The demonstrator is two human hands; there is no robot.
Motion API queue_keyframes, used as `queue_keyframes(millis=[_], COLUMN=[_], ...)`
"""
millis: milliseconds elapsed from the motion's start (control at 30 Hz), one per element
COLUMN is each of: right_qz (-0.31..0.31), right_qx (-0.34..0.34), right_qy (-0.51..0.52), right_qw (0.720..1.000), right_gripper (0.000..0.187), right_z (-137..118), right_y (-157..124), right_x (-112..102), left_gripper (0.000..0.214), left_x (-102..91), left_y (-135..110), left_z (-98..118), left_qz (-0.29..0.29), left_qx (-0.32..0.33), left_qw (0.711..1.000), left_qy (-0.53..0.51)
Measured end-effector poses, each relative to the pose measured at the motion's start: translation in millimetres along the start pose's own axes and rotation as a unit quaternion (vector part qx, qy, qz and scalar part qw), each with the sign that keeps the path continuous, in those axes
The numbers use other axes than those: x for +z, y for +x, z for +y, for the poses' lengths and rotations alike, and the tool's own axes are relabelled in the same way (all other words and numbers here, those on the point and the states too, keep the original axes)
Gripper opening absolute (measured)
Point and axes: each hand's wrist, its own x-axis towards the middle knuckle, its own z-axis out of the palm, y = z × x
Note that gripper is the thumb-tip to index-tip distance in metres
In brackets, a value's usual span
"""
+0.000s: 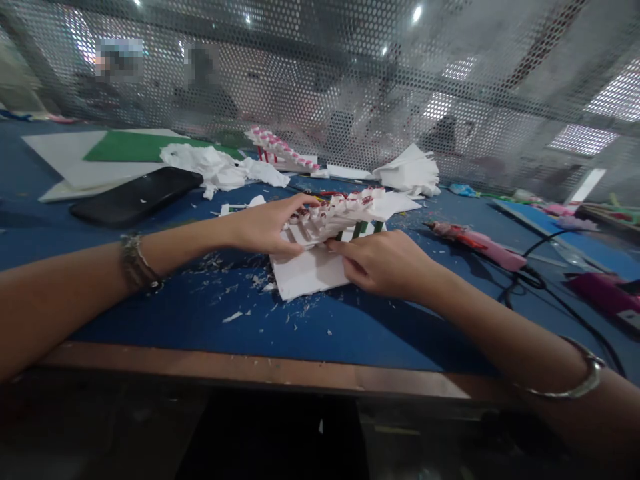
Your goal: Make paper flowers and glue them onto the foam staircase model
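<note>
A white foam model (334, 212) with a row of red-and-white caps and green posts stands on a white foam base (305, 272) in the middle of the blue mat. My left hand (267, 225) curls round the model's left end, thumb below and fingers over the top. My right hand (383, 263) rests on the base at the model's foot, fingers closed and pressed against the foam.
A black phone (135, 195), white and green sheets (107, 152), crumpled white paper (210, 167), a second capped model (280, 151) and cut paper (410, 172) lie behind. A pink glue gun (475, 243) with black cable lies right. Foam scraps litter the mat. People sit beyond the mesh.
</note>
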Motion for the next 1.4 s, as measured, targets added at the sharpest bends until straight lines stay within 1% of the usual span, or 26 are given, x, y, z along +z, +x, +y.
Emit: queue_keyframes(millis=[67,100,167,233,300,367,467,533,600,667,733,800,867,967,1033,1100,1133,1200,1300,1333,1400], right_qz=[0.033,0.062,0.151,0.253,0.33,0.369,0.399,0.403,0.394,0.381,0.365,0.347,0.338,0.316,0.274,0.23,0.218,0.219,0.243,0.242,0.216], right_qx=[-0.005,-0.008,-0.009,0.014,0.048,0.082,0.116,0.128,0.127,0.11,0.084,0.064,0.063,0.082,0.086,0.083,0.083,0.095,0.143,0.16,0.18], right_qy=[0.016,0.03,0.065,0.089,0.099,0.114,0.173,0.242,0.308,0.352,0.372,0.378,0.373,0.364,0.362,0.364,0.366,0.375,0.386,0.386,0.381], right_qw=[0.999,0.998,0.986,0.963,0.938,0.919,0.893,0.873,0.856,0.848,0.849,0.856,0.862,0.872,0.887,0.899,0.901,0.895,0.878,0.876,0.881], right_gripper=[0.04,0.039,0.035,0.03,0.025,0.021,0.019,0.019,0.018,0.018,0.017,0.017,0.018,0.019,0.02,0.02,0.02,0.022,0.022,0.021,0.02], right_z=[1.9,3.6,7.5,11.4,14.5,16.5,18.6,19.4,19.5,18.4,16.1,13.6,12.3,13.8,15.8,17.1,17.4,17.4,18.6,19.5,21.9], right_y=[-2.9,-4.7,-8.8,-12.7,-16.0,-18.3,-20.1,-20.8,-21.5,-22.3,-23.2,-23.7,-23.7,-22.1,-20.1,-18.2,-17.4,-16.2,-14.6,-14.0,-12.6], right_x=[1.9,2.5,1.9,-0.9,-4.9,-8.1,-9.6,-9.2,-8.8,-9.4,-11.3,-13.6,-15.1,-14.2,-11.9,-9.6,-8.9,-8.5,-8.5,-7.9,-5.3], left_gripper=[0.073,0.072,0.071,0.068,0.066,0.064,0.064,0.063,0.062,0.062,0.061,0.06,0.059,0.057,0.057,0.057,0.057,0.058,0.059,0.061,0.064], left_x=[0.2,0.1,-0.2,-0.8,-1.7,-3.1,-5.9,-7.9,-9.2,-9.9,-9.9,-9.8,-9.6,-8.5,-7.0,-5.3,-4.6,-3.9,-3.5,-3.1,-1.8], left_y=[0.6,1.3,3.2,5.5,7.4,8.2,7.3,5.8,4.1,2.9,2.3,2.3,2.7,3.3,3.7,4.3,4.6,5.1,5.2,5.1,4.9], left_z=[-3.3,-6.1,-13.8,-22.9,-31.1,-36.4,-38.5,-37.0,-34.8,-33.0,-32.4,-32.9,-33.9,-36.1,-38.2,-40.7,-42.0,-43.8,-43.1,-42.0,-39.6], left_qz=[0.001,0.0,-0.005,-0.006,-0.007,-0.006,-0.004,-0.005,-0.006,-0.005,-0.002,0.002,0.008,0.013,0.017,0.014,0.01,-0.001,0.004,0.008,0.016], left_qx=[0.003,0.004,0.005,0.003,0.006,0.022,0.045,0.051,0.052,0.054,0.066,0.078,0.083,0.085,0.089,0.088,0.086,0.083,0.08,0.075,0.06], left_qw=[1.0,1.0,0.999,0.997,0.996,0.995,0.991,0.989,0.988,0.987,0.986,0.987,0.99,0.994,0.995,0.995,0.994,0.993,0.993,0.994,0.997], left_qy=[-0.013,-0.024,-0.051,-0.073,-0.084,-0.097,-0.122,-0.136,-0.144,-0.15,-0.152,-0.141,-0.113,-0.062,-0.044,-0.054,-0.066,-0.088,-0.086,-0.075,-0.036])
